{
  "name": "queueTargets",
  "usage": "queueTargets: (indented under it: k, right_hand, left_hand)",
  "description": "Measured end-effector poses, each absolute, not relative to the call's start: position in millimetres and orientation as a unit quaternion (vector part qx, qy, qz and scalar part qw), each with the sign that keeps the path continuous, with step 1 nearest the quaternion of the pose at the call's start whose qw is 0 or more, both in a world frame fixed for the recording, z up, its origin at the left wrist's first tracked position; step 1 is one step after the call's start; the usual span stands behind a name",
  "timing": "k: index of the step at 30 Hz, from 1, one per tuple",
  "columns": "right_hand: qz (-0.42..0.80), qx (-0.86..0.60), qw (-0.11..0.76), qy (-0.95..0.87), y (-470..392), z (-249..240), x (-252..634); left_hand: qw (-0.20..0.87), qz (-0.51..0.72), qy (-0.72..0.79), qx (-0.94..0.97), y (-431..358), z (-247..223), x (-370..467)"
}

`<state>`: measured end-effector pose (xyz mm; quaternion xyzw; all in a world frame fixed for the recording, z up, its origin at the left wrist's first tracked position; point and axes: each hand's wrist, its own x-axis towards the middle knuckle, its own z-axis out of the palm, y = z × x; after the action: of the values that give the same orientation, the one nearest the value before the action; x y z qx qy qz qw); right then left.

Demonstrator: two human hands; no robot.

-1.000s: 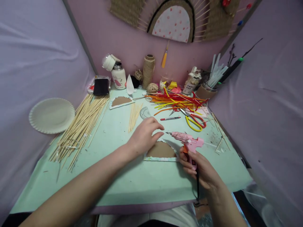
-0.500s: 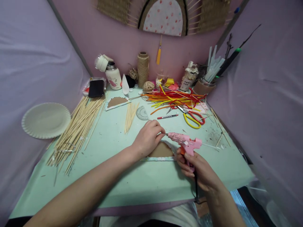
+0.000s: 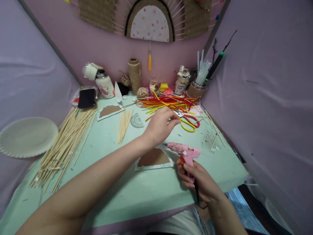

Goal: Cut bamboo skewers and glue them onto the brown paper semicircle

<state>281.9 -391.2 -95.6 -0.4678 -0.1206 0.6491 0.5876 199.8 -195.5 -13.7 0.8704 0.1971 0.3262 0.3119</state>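
Observation:
My right hand [image 3: 195, 178] is wrapped around the handle of a pink hot glue gun [image 3: 187, 150], its nozzle pointing left. Above the table, my left hand [image 3: 162, 122] is raised with thumb and fingertips pinched together; whatever they hold, if anything, is too small to make out. Its fingertips overlap the yellow-handled scissors [image 3: 188, 125] in view, and contact cannot be judged. Below this hand lies a half-round cardboard piece [image 3: 154, 157] with a pale cloth edge, left of the glue gun.
Bamboo sticks [image 3: 66, 143] lie on the left by a paper plate [image 3: 26, 137]. A protractor [image 3: 137, 120], a second half-round piece [image 3: 110, 111] and coloured pipe cleaners [image 3: 168, 102] lie farther back. An open bottle [image 3: 105, 85] and twine spool [image 3: 134, 76] stand at the wall.
My left hand has moved from the glue gun's nozzle up and right toward the scissors, uncovering more of the cardboard piece. The glue gun stays in my right hand. The view has shifted.

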Motion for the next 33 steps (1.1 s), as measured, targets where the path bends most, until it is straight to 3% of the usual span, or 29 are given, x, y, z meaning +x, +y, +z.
queueTargets:
  k: [8, 16, 25, 33]
  right_hand:
    - [0.657, -0.451, 0.589, -0.131, -408.7, -101.6, 276.3]
    - [0.675, -0.422, 0.587, -0.148, -407.1, -110.4, 277.5]
    - [0.673, -0.425, 0.588, -0.148, -407.0, -108.2, 276.4]
    - [0.653, -0.434, 0.605, -0.14, -408.5, -105.6, 278.1]
  left_hand:
    - [0.293, 0.158, 0.099, 0.938, -203.9, -9.6, 328.6]
    - [0.275, 0.058, 0.056, 0.958, -216.2, -5.6, 367.0]
    - [0.495, 0.024, 0.081, 0.865, -219.1, -6.8, 351.6]
    - [0.645, 0.174, 0.188, 0.72, -189.4, 2.8, 269.1]
